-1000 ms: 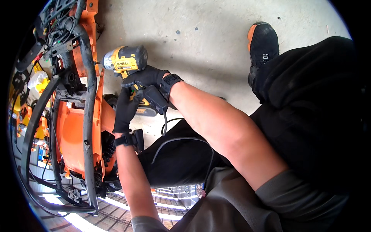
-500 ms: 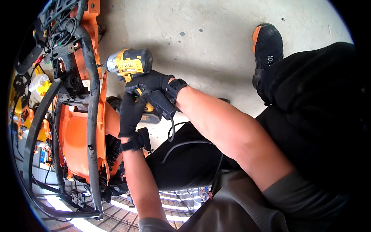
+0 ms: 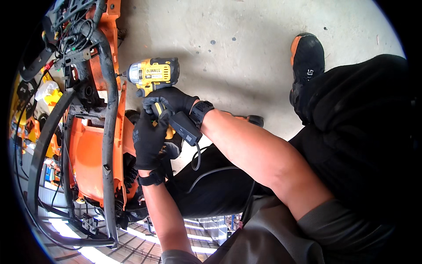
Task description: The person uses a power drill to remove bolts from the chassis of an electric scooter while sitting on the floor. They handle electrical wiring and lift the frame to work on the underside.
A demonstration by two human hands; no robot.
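Note:
My right hand (image 3: 173,99), in a black glove, is wrapped round the grip of a yellow and black cordless impact driver (image 3: 156,71). The tool's nose faces left, and a thin dark bit ends close to a bent black frame tube (image 3: 108,83); I cannot tell whether they touch. My left hand (image 3: 148,140), gloved too, is closed at the lower grip, just under the right fingers, which partly hide its hold. Below it shows the tool's dark battery (image 3: 174,146). A small black box with a cable (image 3: 186,128) is at my right wrist.
The vehicle frame of black tubes carries orange panels (image 3: 90,160) along the left. Loose wiring (image 3: 72,42) hangs at its top. Concrete floor (image 3: 246,57) spreads to the right, with my shoe (image 3: 308,57) on it. Yellow and orange parts lie beyond the frame.
The impact driver sits slightly farther right, with more of its bit showing. My left hand and wrist are a little lower in the picture. The whole view has shifted slightly.

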